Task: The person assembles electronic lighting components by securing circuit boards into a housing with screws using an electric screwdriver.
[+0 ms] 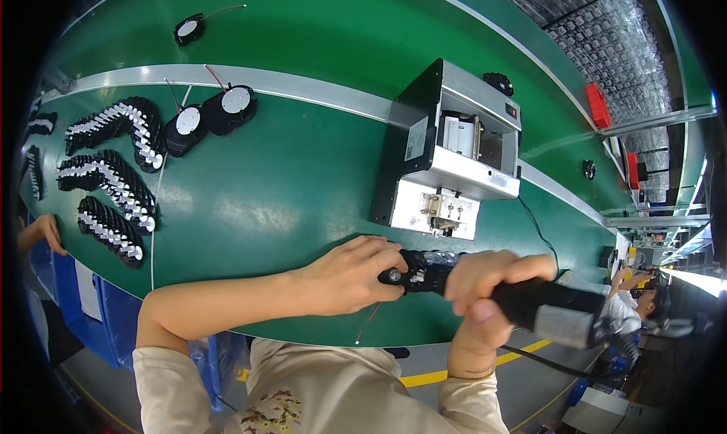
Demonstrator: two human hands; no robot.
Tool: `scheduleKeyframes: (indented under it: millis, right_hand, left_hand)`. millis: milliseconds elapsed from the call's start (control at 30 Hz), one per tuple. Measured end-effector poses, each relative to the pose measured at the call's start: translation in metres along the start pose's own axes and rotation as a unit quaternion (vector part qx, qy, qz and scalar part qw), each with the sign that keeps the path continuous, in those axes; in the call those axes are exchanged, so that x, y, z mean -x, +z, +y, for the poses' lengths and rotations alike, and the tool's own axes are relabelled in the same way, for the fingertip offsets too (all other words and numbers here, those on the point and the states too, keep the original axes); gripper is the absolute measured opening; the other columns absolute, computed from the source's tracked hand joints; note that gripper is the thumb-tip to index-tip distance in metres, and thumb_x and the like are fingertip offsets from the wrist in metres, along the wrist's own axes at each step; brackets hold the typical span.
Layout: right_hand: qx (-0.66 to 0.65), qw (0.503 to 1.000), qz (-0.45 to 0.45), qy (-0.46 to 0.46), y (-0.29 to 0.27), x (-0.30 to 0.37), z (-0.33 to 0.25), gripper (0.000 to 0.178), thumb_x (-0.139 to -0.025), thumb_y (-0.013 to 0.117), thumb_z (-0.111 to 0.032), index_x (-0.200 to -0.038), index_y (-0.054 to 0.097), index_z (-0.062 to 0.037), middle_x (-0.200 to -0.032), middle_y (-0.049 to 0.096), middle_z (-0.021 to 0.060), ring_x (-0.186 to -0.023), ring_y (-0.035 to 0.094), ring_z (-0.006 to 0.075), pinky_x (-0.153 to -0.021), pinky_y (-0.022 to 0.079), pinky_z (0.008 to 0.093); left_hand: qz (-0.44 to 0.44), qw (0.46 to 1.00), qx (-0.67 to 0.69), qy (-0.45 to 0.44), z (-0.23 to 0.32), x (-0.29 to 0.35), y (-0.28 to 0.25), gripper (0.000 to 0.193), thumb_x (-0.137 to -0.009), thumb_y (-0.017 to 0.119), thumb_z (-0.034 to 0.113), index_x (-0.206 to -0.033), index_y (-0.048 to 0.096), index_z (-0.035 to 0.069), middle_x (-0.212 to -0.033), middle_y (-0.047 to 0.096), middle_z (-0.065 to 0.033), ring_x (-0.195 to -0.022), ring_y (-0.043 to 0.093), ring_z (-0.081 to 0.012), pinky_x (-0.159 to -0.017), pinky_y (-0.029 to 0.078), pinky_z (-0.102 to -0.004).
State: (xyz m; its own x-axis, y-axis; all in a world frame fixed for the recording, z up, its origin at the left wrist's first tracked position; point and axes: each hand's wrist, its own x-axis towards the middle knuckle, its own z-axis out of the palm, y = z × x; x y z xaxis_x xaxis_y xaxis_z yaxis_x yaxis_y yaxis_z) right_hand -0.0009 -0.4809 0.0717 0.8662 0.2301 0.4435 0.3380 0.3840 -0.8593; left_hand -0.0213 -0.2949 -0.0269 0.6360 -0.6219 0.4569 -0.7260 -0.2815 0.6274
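Green worktop [303, 184] lies under two bare hands working on one black part [416, 275] near its front edge, in front of a grey-and-black benchtop machine [447, 154]. The left hand [348, 271] has its fingers curled over the part's left end, thumb and forefinger close about it; one thin wire [369, 324] sticks out below. The right hand [492, 282], slightly blurred, is wrapped firmly round one black corded handheld tool [564, 316] at the part's right end; whether its fingers also touch the part, I cannot tell. Toward the left lie two black housings [208, 114] with white discs and thin wires, and beside them three overlapping rows of black-and-white pieces [113, 180]. One more wired housing [189, 29] sits on the green strip beyond the metal rail [310, 89].
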Motion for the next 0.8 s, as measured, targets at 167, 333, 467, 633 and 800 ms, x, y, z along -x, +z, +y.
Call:
scheduleKeyframes:
  millis: [167, 333, 467, 633, 800]
  right_hand:
    - [0.0, 0.992, 0.024, -0.124, -0.01, -0.04, -0.016, 0.048, -0.083, 0.059, -0.005, -0.126, 0.039, -0.0093, -0.066, 0.046, 0.0042, -0.046, 0.048, 0.0159, -0.047, 0.044, 0.0332]
    - [0.057, 0.99, 0.068, -0.112, -0.001, -0.061, -0.002, 0.042, -0.077, 0.052, -0.005, -0.118, 0.043, -0.0058, -0.068, 0.044, 0.005, -0.041, 0.038, 0.012, -0.043, 0.039, 0.0303]
    - [0.085, 0.993, 0.065, -0.041, 0.005, -0.069, -0.001, 0.036, -0.075, 0.051, -0.005, -0.11, 0.041, -0.0066, -0.064, 0.042, 0.0041, -0.04, 0.038, 0.0118, -0.044, 0.039, 0.0303]
    - [0.021, 0.998, 0.028, -0.061, 0.0, -0.038, -0.004, 0.037, -0.078, 0.057, -0.003, -0.11, 0.04, -0.0072, -0.064, 0.044, 0.0036, -0.04, 0.042, 0.0128, -0.043, 0.04, 0.0309]
    - [0.0, 0.998, -0.023, -0.055, -0.002, 0.005, -0.01, 0.036, -0.078, 0.057, -0.001, -0.109, 0.038, -0.0062, -0.063, 0.045, 0.0043, -0.042, 0.047, 0.0145, -0.042, 0.044, 0.0299]
  left_hand:
    - [0.005, 1.0, -0.017, 0.006, 0.001, 0.001, 0.003, 0.023, -0.071, 0.066, 0.013, -0.094, 0.068, 0.014, -0.111, 0.054, -0.0086, -0.112, 0.053, -0.0306, -0.096, 0.043, -0.0419]
    - [0.006, 1.0, -0.005, 0.006, -0.002, 0.001, 0.005, 0.023, -0.071, 0.066, 0.013, -0.094, 0.068, 0.014, -0.111, 0.054, -0.0081, -0.112, 0.053, -0.0304, -0.095, 0.044, -0.0416]
    - [0.004, 1.0, -0.013, 0.006, -0.001, 0.0, 0.003, 0.023, -0.071, 0.066, 0.013, -0.095, 0.068, 0.015, -0.111, 0.054, -0.008, -0.111, 0.053, -0.0302, -0.095, 0.044, -0.0421]
    - [0.011, 1.0, -0.003, -0.003, -0.001, 0.002, 0.003, 0.022, -0.072, 0.066, 0.012, -0.094, 0.069, 0.015, -0.11, 0.054, -0.0081, -0.111, 0.053, -0.03, -0.095, 0.044, -0.0418]
    - [0.015, 1.0, -0.013, 0.001, 0.0, 0.001, 0.004, 0.02, -0.073, 0.066, 0.014, -0.093, 0.07, 0.015, -0.109, 0.054, -0.0082, -0.111, 0.053, -0.0294, -0.095, 0.044, -0.0414]
